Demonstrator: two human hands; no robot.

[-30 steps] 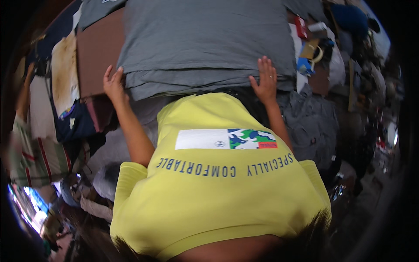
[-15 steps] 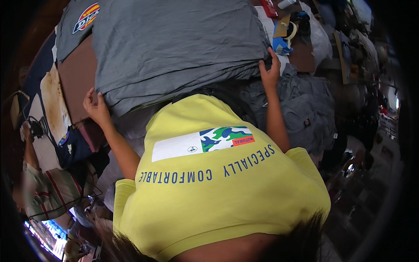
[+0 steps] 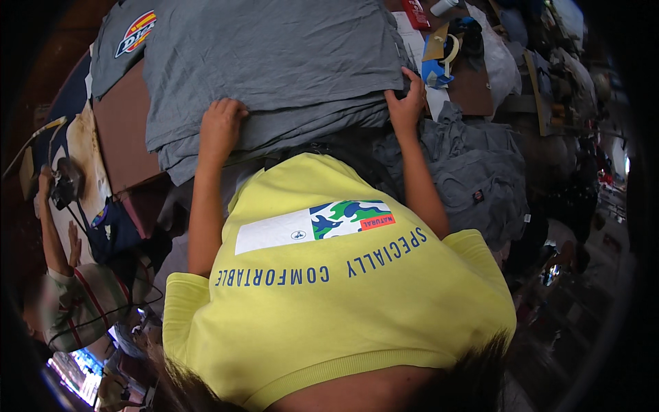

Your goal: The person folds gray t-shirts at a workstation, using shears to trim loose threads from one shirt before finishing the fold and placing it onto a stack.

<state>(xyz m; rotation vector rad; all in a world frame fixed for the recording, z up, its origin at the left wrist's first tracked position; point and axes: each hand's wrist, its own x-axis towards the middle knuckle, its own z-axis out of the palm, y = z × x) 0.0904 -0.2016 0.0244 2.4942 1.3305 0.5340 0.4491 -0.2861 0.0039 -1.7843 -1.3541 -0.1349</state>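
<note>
A stack of grey T-shirts [image 3: 274, 58] lies spread on the brown table in front of me. My left hand [image 3: 221, 127] rests at the near hem of the top shirt, left of its middle. Its fingers are curled over and closed on the cloth. At the right near corner of the same shirt is my right hand [image 3: 406, 106], with the hem corner between thumb and fingers. Fingertips of both hands are partly hidden by the fabric. Below the top hem, several folded layers show along the table's near edge.
Another grey shirt [image 3: 113, 58] with a colourful print lies at the far left. Right of the stack are a tape roll [image 3: 449, 56], a red packet [image 3: 416, 14] and white plastic [image 3: 498, 58]. Crumpled grey garments [image 3: 473, 178] sit by my right arm. A co-worker's hand [image 3: 45, 182] holds an iron-like tool.
My left hand has moved right from beside the stack onto the top shirt's hem and closed. My right hand has shifted slightly left to the hem corner. The co-worker's arm has risen.
</note>
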